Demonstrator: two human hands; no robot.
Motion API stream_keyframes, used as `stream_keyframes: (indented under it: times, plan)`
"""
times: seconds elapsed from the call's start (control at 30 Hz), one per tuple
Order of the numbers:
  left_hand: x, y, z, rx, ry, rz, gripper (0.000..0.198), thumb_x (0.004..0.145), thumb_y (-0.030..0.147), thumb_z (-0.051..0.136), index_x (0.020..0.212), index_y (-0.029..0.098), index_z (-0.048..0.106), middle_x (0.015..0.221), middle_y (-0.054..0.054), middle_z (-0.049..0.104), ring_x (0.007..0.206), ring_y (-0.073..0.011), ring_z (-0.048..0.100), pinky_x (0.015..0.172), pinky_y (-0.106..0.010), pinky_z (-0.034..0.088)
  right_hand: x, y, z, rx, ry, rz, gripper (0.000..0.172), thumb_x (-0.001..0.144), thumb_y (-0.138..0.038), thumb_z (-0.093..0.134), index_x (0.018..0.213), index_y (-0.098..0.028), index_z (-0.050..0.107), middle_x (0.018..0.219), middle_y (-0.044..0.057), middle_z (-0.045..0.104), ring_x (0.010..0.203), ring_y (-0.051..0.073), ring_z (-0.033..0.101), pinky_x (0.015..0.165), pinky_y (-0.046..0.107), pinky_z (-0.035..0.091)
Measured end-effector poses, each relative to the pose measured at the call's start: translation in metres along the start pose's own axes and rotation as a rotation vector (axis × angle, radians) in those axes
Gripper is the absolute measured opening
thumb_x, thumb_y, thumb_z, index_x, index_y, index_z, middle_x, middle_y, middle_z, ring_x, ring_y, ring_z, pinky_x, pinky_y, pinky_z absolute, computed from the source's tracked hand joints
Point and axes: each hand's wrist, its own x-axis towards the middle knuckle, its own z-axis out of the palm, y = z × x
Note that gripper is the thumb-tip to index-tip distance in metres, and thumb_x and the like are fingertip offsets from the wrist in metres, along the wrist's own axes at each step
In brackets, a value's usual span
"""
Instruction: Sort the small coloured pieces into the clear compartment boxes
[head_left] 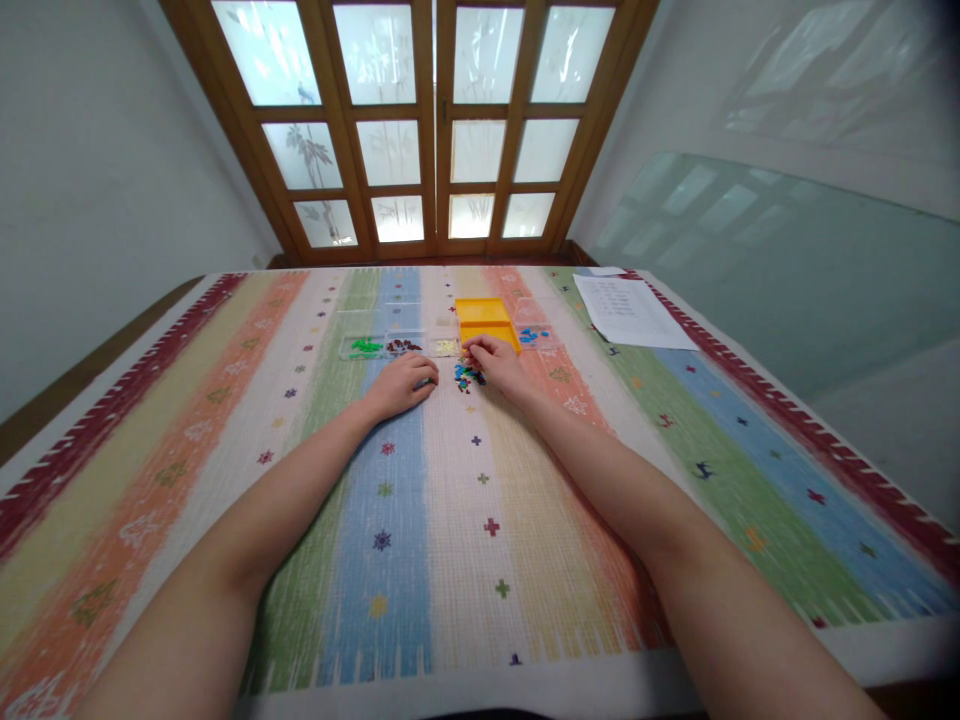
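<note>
Biggest worry here: the little pile of mixed coloured bits (469,376) is loose on a woven striped cloth (450,560), with nothing to stop it spreading. If either of my wrists drags sideways, I reckon the bits scatter, and against all those stripes they'd be a pain to spot. The clear boxes just beyond look light too. A nudge from my knuckles could tip the green bits (366,346), the dark red ones (403,346) or the blue ones (531,336) out into a mess.

The pile sits between my hands, at the far middle of the table. It's just right of my left hand (401,385) and tucked under the fingertips of my right hand (495,362), on its near-left side. The yellow tray (486,320) is just beyond my right hand.

My left hand lies palm down, fingers loosely curled. My right has its fingers bent down onto the pile. Honestly can't tell if either one has actually got a bit pinched; they're too tiny.
</note>
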Motion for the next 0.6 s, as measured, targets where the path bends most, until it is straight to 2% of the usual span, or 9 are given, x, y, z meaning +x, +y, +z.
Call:
stream_keyframes:
  times: [0.13, 0.27, 0.43, 0.6]
  plan:
    - [-0.001, -0.002, 0.000, 0.012, 0.022, -0.007, 0.017, 0.101, 0.027, 0.057, 0.103, 0.024, 0.074, 0.113, -0.007, 0.072, 0.111, -0.0242, 0.062, 0.102, -0.043, 0.050, -0.006, 0.001, 0.001, -0.061, -0.017, -0.049, 0.016, 0.091, -0.034, 0.059, 0.093, -0.024, 0.072, 0.082, 0.001, 0.069, 0.073, 0.016, 0.063, 0.071, 0.030, 0.054]
    - [-0.002, -0.009, -0.002, 0.095, 0.087, -0.086, 0.018, 0.101, 0.028, 0.057, 0.105, 0.022, 0.073, 0.107, -0.009, 0.071, 0.106, -0.0257, 0.062, 0.095, -0.041, 0.050, -0.008, 0.001, -0.002, -0.172, -0.028, -0.109, 0.019, 0.092, -0.031, 0.055, 0.096, -0.024, 0.072, 0.085, 0.002, 0.071, 0.078, 0.018, 0.066, 0.074, 0.031, 0.054]
    - [-0.008, -0.023, -0.012, 0.113, 0.184, -0.261, 0.022, 0.102, 0.030, 0.053, 0.107, 0.022, 0.072, 0.103, -0.008, 0.073, 0.093, -0.0236, 0.065, 0.086, -0.037, 0.050, -0.006, 0.001, -0.015, -0.471, -0.041, -0.257, 0.022, 0.095, -0.026, 0.054, 0.100, -0.023, 0.075, 0.098, 0.005, 0.076, 0.090, 0.021, 0.068, 0.082, 0.034, 0.050]
    - [-0.017, -0.043, -0.025, 0.160, 0.378, -0.487, 0.023, 0.100, 0.031, 0.052, 0.107, 0.021, 0.072, 0.095, -0.007, 0.074, 0.085, -0.0226, 0.064, 0.081, -0.035, 0.049, -0.004, 0.004, -0.025, -0.633, -0.059, -0.321, 0.022, 0.095, -0.020, 0.055, 0.102, -0.021, 0.076, 0.102, 0.007, 0.077, 0.093, 0.022, 0.068, 0.083, 0.033, 0.047]
